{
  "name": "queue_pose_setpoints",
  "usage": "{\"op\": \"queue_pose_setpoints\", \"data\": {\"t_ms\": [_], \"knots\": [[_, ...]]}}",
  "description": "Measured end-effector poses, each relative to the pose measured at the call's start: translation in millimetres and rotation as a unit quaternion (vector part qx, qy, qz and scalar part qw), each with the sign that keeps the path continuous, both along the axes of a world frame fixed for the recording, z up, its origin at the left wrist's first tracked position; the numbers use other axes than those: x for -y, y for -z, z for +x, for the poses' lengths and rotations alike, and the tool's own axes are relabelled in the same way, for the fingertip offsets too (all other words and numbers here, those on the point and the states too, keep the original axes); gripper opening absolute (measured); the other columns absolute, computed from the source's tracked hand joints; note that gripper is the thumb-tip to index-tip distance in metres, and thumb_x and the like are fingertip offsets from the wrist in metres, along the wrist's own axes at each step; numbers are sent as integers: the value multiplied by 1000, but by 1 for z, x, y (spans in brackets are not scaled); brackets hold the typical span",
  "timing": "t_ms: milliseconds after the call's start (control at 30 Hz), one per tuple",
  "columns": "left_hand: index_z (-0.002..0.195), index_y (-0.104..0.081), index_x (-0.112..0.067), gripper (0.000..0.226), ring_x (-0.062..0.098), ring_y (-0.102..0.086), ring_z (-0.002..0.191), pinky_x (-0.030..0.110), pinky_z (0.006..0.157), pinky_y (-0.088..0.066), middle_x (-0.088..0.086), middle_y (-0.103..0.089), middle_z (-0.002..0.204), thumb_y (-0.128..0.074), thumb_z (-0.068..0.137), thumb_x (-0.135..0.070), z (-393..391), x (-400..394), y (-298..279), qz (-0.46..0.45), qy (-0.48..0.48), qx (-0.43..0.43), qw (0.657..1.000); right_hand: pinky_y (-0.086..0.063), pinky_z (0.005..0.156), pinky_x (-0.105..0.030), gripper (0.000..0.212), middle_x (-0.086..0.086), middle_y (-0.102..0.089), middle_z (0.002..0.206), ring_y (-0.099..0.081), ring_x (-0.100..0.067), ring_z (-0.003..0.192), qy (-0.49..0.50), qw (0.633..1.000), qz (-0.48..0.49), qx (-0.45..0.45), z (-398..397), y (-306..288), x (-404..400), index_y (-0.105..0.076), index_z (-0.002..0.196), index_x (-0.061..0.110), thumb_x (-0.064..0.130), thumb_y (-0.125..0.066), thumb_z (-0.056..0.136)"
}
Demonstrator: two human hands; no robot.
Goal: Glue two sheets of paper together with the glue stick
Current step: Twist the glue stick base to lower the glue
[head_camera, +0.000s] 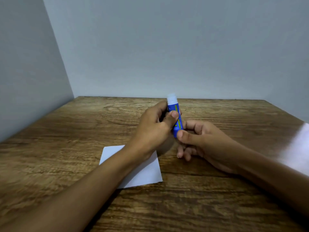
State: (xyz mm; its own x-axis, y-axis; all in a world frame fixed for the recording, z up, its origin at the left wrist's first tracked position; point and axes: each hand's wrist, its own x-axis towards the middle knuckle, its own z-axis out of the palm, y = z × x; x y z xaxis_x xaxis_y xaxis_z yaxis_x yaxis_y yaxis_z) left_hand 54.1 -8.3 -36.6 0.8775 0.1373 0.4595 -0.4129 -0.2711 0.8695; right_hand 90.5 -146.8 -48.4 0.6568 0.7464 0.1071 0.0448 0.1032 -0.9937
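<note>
Standing almost upright above the brown wood-grain worktop [66, 128], the blue plastic glue stick [175, 118] is held in the air between both hands, leaning slightly so that its top tips away from the person. Its body is a deep blue cylinder with a yellow-green strip of print running down the side, too small and blurred to read. At the top sits a pale, whitish translucent end; I cannot tell whether this is a cap or the bare glue.

The left hand [155, 126] wraps the upper and middle part of the tube, fingers curled round the far side and the thumb pressed across the front of the label. The right hand [200, 139] pinches the bottom end of the stick between thumb and forefinger, while its other fingers hang loosely curled below, near the worktop surface. So both grips are closed on the same stick, one above the other.

A white square sheet of paper [145, 173] lies flat on the worktop below the left wrist and forearm, turned at a slight angle, partly hidden by the arm. At the right edge a second white paper sheet [297, 148] shows as a bright blurred patch, well apart from the first, behind the right forearm. Plain grey walls [167, 47] meet in a corner at the worktop's far left.
</note>
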Motion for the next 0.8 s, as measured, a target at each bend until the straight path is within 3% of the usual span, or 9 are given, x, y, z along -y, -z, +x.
{"op": "queue_pose_setpoints", "data": {"t_ms": [133,267,367,533,600,700,800], "knots": [[79,-57,-12,12,19,-51,51,28,52,-43,7,-55,66,-49,87,-12,-1,0,1,-3,7,3,1000,-47,47,-18,23,-6,-64,59,-60,-13,53,-25,1000,3,-3,0,-2,2,-61,87,4,23,-54,76],[79,-58,-10,15,17,-51,67,33,66,-41,6,-56,74,-50,79,-23,-3,2,0,8,10,3,1000,-48,47,-18,29,-12,-62,59,-57,-18,51,15,1000,-13,18,-1,1,0,-57,88,5,21,-64,66],[76,-58,-15,12,14,-50,63,29,63,-41,1,-55,70,-50,80,-22,-4,3,-1,-9,15,1,1000,-49,49,-20,33,-11,-61,66,-59,-21,55,6,1000,-9,15,-2,0,0,-57,92,5,22,-66,65],[80,-57,-7,12,24,-48,56,39,57,-41,11,-54,68,-49,87,-12,-5,2,0,-13,14,4,1000,-52,55,-20,23,-7,-69,67,-65,-17,60,-52,998,4,-18,0,-4,6,-62,88,4,23,-52,79],[83,-56,-4,12,26,-51,56,42,57,-45,12,-55,68,-48,87,-11,-5,4,-1,-10,19,4,1000,-52,54,-20,21,-9,-67,67,-65,-16,58,-30,999,6,-11,-1,-3,5,-62,85,2,19,-56,74],[84,-58,-8,10,21,-55,72,43,74,-48,11,-58,78,-50,87,-12,-5,5,-1,10,11,2,1000,-51,50,-20,31,-12,-65,59,-62,-17,52,32,999,-12,15,-1,1,2,-56,85,2,18,-68,61],[80,-59,-12,11,18,-53,70,37,71,-44,4,-57,74,-50,86,-12,-5,4,-2,-11,11,0,1000,-52,51,-21,39,-11,-65,59,-63,-19,53,32,999,-12,20,0,1,1,-56,89,2,21,-70,59]]}}
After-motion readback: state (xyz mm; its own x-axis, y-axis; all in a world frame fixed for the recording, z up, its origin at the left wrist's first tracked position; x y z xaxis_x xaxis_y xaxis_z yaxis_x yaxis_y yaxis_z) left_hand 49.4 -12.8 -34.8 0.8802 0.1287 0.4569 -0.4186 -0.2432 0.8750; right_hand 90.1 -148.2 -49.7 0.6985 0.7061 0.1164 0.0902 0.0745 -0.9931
